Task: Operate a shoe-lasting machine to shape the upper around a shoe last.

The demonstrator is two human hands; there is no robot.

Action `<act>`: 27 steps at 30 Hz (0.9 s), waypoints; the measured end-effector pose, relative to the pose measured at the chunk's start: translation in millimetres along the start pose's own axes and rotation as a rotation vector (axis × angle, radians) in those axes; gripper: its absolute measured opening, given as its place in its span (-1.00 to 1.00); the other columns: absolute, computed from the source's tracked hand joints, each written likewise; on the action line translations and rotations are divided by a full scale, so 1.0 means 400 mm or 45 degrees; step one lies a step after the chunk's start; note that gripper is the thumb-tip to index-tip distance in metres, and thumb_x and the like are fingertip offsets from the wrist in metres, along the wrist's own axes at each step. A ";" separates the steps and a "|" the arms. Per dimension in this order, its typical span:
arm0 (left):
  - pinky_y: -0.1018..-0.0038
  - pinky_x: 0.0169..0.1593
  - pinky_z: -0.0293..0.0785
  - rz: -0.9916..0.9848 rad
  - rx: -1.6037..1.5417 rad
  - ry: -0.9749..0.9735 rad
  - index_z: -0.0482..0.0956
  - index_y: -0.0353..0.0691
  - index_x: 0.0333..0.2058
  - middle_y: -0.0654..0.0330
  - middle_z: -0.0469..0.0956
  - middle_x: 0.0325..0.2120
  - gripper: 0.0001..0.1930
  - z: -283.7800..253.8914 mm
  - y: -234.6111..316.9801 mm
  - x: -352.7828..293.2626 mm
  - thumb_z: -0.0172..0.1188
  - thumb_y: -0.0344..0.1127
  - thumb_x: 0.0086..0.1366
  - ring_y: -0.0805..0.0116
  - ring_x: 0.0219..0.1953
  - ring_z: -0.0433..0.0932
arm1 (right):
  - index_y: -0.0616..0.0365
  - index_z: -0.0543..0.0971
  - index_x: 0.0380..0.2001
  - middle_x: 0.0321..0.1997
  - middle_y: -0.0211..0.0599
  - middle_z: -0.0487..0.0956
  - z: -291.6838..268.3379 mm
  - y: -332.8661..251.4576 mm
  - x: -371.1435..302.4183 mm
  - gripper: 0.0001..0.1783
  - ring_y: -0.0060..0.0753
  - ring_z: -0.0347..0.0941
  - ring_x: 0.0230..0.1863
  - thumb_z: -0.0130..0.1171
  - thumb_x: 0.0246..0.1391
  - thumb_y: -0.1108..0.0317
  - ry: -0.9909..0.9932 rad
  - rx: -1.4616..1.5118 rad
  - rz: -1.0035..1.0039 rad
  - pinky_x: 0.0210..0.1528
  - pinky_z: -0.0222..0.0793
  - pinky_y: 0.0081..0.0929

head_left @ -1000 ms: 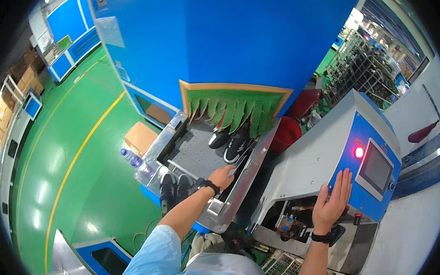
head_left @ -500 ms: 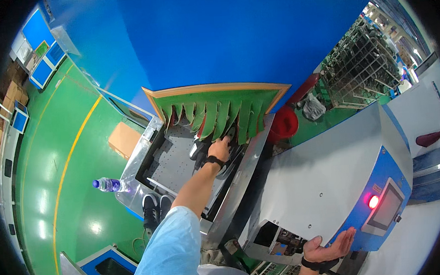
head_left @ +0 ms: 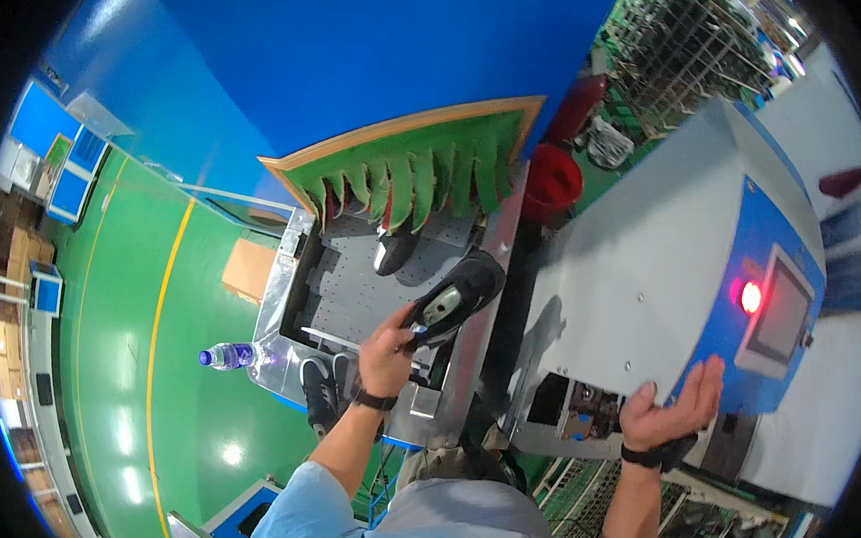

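My left hand is closed round one end of a black shoe, held above the right side of a tray-like bed. Its opening faces up and shows a pale green insert with a hole, which looks like a last. Another black shoe with a white toe lies on the perforated grey plate, partly under green curtain strips. My right hand is open and empty, fingers stretched, beside the lower edge of a blue control panel.
Dark shoes stand at the bed's near left corner, by a clear bottle with a purple cap. A red bucket sits behind the grey machine housing. A cardboard box is on the green floor.
My left hand has drawn the black shoe out from the curtain strips, toward me. The view has shifted. My right hand stays open near the panel.
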State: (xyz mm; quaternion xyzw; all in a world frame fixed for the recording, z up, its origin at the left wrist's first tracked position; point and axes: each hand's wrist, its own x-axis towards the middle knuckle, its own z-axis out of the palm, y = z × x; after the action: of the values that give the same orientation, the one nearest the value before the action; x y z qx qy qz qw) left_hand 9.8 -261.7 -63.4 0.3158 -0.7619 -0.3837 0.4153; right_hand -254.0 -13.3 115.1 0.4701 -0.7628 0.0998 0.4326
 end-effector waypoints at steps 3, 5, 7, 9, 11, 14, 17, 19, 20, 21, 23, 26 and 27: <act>0.39 -0.06 0.58 -0.007 -0.123 -0.060 0.48 -0.25 -0.34 -0.12 0.61 0.00 -0.68 -0.040 0.091 -0.071 0.26 -0.76 -0.05 0.00 -0.05 0.67 | 0.32 0.34 0.22 0.27 0.14 0.39 -0.012 -0.017 0.014 -0.34 0.22 0.29 0.29 0.02 0.27 0.00 -0.034 0.075 0.077 0.31 0.12 0.06; 0.38 -0.05 0.59 0.030 -0.203 -0.077 0.48 -0.25 -0.33 -0.14 0.61 0.00 -0.67 -0.040 0.134 -0.117 0.25 -0.76 -0.04 0.00 -0.05 0.67 | 0.31 0.34 0.25 0.32 0.10 0.36 -0.033 -0.031 0.026 -0.32 0.18 0.24 0.35 0.08 0.23 0.03 -0.099 0.142 0.139 0.35 0.07 0.05; 0.38 -0.03 0.58 0.087 -0.218 -0.087 0.47 -0.24 -0.32 -0.17 0.60 0.01 -0.68 -0.055 0.176 -0.164 0.24 -0.77 -0.01 0.02 -0.02 0.66 | 0.29 0.33 0.28 0.39 0.05 0.30 -0.067 -0.040 0.026 -0.31 0.11 0.15 0.43 0.15 0.19 0.09 -0.214 0.249 0.196 0.41 -0.01 0.05; 0.38 -0.02 0.58 0.131 -0.191 -0.147 0.47 -0.24 -0.31 -0.17 0.60 0.01 -0.68 -0.049 0.191 -0.210 0.23 -0.77 0.00 0.02 -0.01 0.66 | 0.27 0.36 0.27 0.44 0.00 0.26 -0.105 -0.021 -0.006 -0.34 0.07 0.08 0.49 0.20 0.15 0.23 -0.273 0.442 0.219 0.47 -0.11 0.07; 0.37 0.01 0.57 0.217 -0.141 -0.197 0.48 -0.26 -0.29 -0.21 0.56 0.04 -0.68 -0.043 0.220 -0.250 0.20 -0.77 0.01 -0.02 -0.01 0.65 | 0.27 0.43 0.21 0.39 0.02 0.33 -0.152 -0.016 -0.073 -0.42 0.14 0.19 0.42 0.21 0.10 0.38 -0.230 0.648 0.269 0.42 0.07 0.03; 0.35 0.05 0.54 0.214 -0.046 -0.272 0.49 -0.28 -0.25 -0.21 0.54 0.07 -0.69 -0.008 0.176 -0.345 0.16 -0.76 0.04 -0.05 0.02 0.62 | 0.27 0.52 0.13 0.21 -0.02 0.50 -0.221 -0.018 -0.242 -0.51 0.12 0.40 0.24 0.23 0.08 0.48 -0.417 0.918 0.407 0.26 0.35 -0.11; 0.27 0.18 0.44 -0.386 -0.289 -0.427 0.50 -0.28 -0.24 -0.19 0.50 0.10 -0.73 0.048 0.031 -0.496 0.15 -0.67 0.04 -0.14 0.13 0.51 | 0.21 0.60 0.02 -0.01 -0.01 0.64 -0.287 -0.014 -0.476 -0.65 0.01 0.59 0.00 0.23 0.17 0.37 -0.829 1.139 0.679 -0.01 0.53 -0.21; 0.21 0.22 0.42 -0.231 -0.158 -0.524 0.47 -0.27 -0.31 -0.19 0.47 0.14 -0.77 0.086 0.023 -0.538 0.19 -0.62 0.01 -0.18 0.19 0.44 | 0.22 0.61 -0.01 -0.08 -0.01 0.66 -0.339 -0.013 -0.609 -0.68 -0.02 0.62 -0.05 0.22 0.19 0.35 -1.162 1.168 0.943 -0.07 0.55 -0.23; 0.17 0.23 0.41 0.285 0.340 -0.622 0.45 -0.26 -0.34 -0.18 0.45 0.15 -0.78 0.094 0.043 -0.546 0.20 -0.60 -0.01 -0.20 0.23 0.41 | 0.30 0.60 -0.01 -0.20 -0.08 0.70 -0.363 -0.014 -0.661 -0.67 -0.26 0.66 -0.19 0.22 0.21 0.34 -1.147 1.160 0.974 -0.16 0.51 -0.41; 0.12 0.20 0.45 0.259 0.382 -0.595 0.42 -0.26 -0.37 -0.19 0.45 0.14 -0.77 0.105 0.067 -0.560 0.21 -0.59 -0.04 -0.24 0.23 0.40 | 0.29 0.60 0.00 -0.16 -0.07 0.69 -0.388 -0.009 -0.704 -0.66 -0.28 0.66 -0.16 0.21 0.21 0.33 -1.277 1.159 1.084 -0.13 0.51 -0.42; 0.12 0.20 0.46 0.255 0.431 -0.547 0.42 -0.27 -0.37 -0.20 0.45 0.14 -0.78 0.111 0.066 -0.578 0.20 -0.60 -0.03 -0.25 0.22 0.41 | 0.28 0.59 0.01 -0.14 -0.06 0.69 -0.422 0.005 -0.824 -0.65 -0.27 0.66 -0.14 0.21 0.21 0.33 -1.329 1.160 1.138 -0.11 0.51 -0.42; 0.13 0.17 0.50 0.261 0.482 -0.500 0.44 -0.27 -0.35 -0.23 0.45 0.14 -0.77 0.103 0.056 -0.589 0.20 -0.62 -0.03 -0.26 0.18 0.44 | 0.25 0.58 0.04 -0.08 -0.04 0.68 -0.432 0.024 -0.871 -0.63 -0.21 0.65 -0.09 0.21 0.19 0.35 -1.420 1.190 1.255 -0.06 0.51 -0.39; 0.13 0.17 0.50 0.270 0.473 -0.483 0.46 -0.27 -0.33 -0.24 0.45 0.13 -0.76 0.094 0.051 -0.590 0.20 -0.62 -0.02 -0.26 0.18 0.45 | 0.25 0.58 0.04 -0.10 -0.02 0.68 -0.427 0.027 -0.876 -0.63 -0.18 0.65 -0.10 0.21 0.19 0.36 -1.409 1.162 1.191 -0.07 0.51 -0.38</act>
State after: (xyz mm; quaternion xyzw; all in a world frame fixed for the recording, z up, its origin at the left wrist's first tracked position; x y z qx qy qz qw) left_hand 81.2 -50.7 -152.0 0.2275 -0.9121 -0.2441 0.2381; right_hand -101.7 308.8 -42.9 0.2162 -0.8648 0.3216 -0.3193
